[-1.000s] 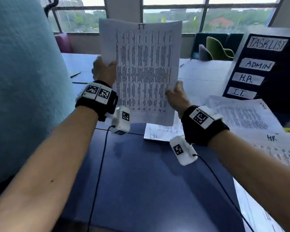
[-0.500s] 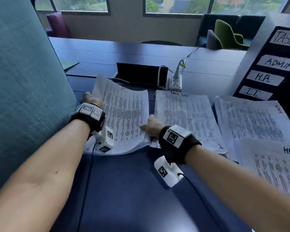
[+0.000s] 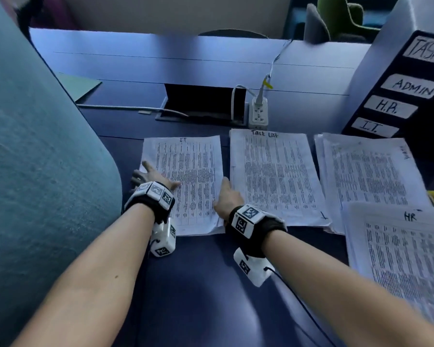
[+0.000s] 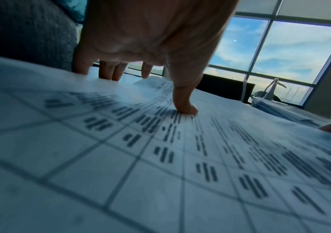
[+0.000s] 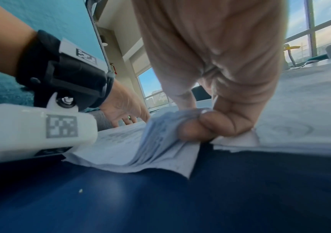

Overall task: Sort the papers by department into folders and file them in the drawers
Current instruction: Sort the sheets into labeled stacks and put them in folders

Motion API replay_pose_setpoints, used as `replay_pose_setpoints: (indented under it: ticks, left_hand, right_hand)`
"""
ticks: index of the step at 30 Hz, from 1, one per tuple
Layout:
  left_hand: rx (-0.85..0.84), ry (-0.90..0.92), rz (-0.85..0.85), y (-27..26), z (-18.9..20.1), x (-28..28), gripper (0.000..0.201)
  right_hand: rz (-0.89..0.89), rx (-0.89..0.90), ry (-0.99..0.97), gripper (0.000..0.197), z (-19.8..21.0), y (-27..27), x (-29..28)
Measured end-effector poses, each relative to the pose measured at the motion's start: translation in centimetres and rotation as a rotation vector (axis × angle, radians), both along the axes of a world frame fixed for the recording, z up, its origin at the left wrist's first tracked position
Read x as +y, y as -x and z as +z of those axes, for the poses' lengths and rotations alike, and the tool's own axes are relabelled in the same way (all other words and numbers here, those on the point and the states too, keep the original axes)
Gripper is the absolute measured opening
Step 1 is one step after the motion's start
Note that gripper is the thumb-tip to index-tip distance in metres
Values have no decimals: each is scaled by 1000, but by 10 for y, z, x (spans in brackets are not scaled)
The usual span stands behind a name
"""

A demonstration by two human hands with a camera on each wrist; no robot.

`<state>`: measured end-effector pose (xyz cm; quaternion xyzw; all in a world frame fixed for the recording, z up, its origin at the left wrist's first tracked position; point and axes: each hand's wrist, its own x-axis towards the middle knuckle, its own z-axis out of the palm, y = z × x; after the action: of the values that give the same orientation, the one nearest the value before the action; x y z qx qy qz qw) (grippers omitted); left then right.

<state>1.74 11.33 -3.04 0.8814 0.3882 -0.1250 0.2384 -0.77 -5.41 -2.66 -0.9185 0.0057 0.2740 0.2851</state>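
A stack of printed papers headed IT [image 3: 186, 181] lies flat on the dark blue table [image 3: 198, 284], left of the other piles. My left hand [image 3: 156, 175] rests at its left edge with fingers spread. In the left wrist view the thumb [image 4: 184, 108] presses on the IT papers [image 4: 180, 157] and the other fingers [image 4: 108, 71] reach past the edge. My right hand [image 3: 226, 194] is at the stack's right edge. In the right wrist view that right hand [image 5: 196, 116] pinches the lifted edge of the IT papers [image 5: 156, 141] between thumb and curled fingers.
Right of the IT stack lie a Task List pile [image 3: 273, 176], an Admin pile [image 3: 368, 176] and an HR pile [image 3: 406, 259]. A black file box [image 3: 398, 96] labelled ADMIN, H.R., I.T. stands at the far right. A power strip [image 3: 258, 113] sits behind, and a teal partition [image 3: 35, 146] on the left.
The IT papers, held up in the air a second ago, have come down and now lie flat on the table. My left hand has let go and spread its fingers.
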Motion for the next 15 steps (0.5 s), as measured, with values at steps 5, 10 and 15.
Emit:
replay_pose_setpoints:
  ticks: [5,10,15]
  left_hand:
    - [54,-84,-78,4,-2,-8,96]
    - [46,-71,-180,4,13,-34,96]
    - [-173,-9,-359,0,34,-102,77]
  right_hand:
    - [21,34,1,38,9,0,-4]
    - [18,32,-171,46,24,-3,-35]
    - [-181,-24,-317,34,41,-11,-101]
